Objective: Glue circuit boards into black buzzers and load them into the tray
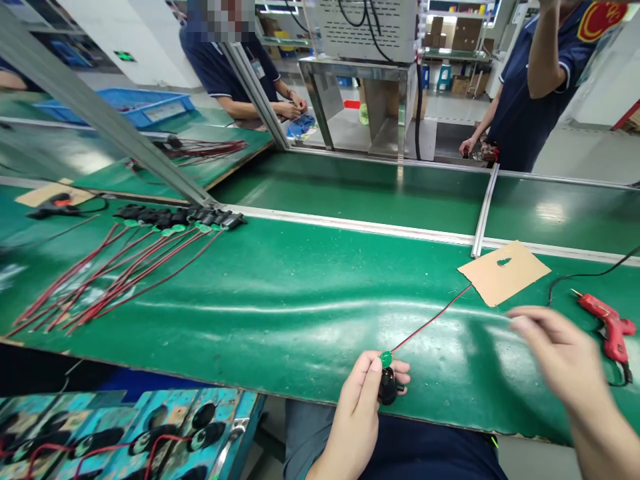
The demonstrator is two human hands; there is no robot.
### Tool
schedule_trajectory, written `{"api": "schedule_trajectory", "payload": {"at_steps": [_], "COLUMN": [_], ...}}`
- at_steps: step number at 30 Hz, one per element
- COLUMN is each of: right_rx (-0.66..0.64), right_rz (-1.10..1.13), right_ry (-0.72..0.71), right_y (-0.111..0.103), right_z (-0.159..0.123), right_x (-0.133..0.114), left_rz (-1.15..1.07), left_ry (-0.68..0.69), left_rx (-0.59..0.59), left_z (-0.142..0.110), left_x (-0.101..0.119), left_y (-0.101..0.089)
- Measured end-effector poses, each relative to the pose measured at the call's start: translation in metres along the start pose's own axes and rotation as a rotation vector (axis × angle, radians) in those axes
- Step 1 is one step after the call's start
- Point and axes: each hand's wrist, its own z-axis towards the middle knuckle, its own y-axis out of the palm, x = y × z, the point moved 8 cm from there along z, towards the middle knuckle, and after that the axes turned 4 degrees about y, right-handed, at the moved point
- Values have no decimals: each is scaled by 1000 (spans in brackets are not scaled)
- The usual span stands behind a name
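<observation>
The left hand (pixel 363 407) grasps a black part (pixel 388 388) over the near edge of the green bench (pixel 310 280), its long axis running away from the person, green disc (pixel 386 360) foremost. The red wire (pixel 430 322) slants away rightward, its end unclear by the cardboard (pixel 505 277). The right hand (pixel 560 353) blurs; whether it grips anything, I cannot tell

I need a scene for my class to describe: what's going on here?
A person's left hand holds a black part with a green disc, its red wire reaching the card. The right hand hovers near the glue gun; blur hides whether it holds anything. More black parts lie along the left of the bench.
</observation>
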Motion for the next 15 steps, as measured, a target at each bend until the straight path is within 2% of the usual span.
{"api": "schedule_trajectory", "payload": {"at_steps": [1,2,4,6,7,9,11,15], "right_rx": [-225,-371,-412,-530,-641,-901,-1106,-1331], "right_rz": [36,71,94,80,69,59,71,201], "right_ry": [-90,-191,-429,-547,-555,-480,-306,79], "right_y": [43,76,111,136,148,166,176,185], "right_z": [-3,-6,-7,-5,-5,-7,-10,-21], "right_x": [-31,-60,-108,-132,-136,-133,-122,-101], "left_rz": [7,14,34,66,90,155,227,308], "left_ry": [-1,-3,1,17,31,65,95,100], "left_rx": [7,11,0,-26,-38,-51,-52,-74], "left_z": [-1,-2,-4,-6,-8,-10,-12,-13], "left_x": [0,0,1,5,7,12,14,9], "left_y": [-1,-3,-4,-4,-4,-5,-6,-5]}}
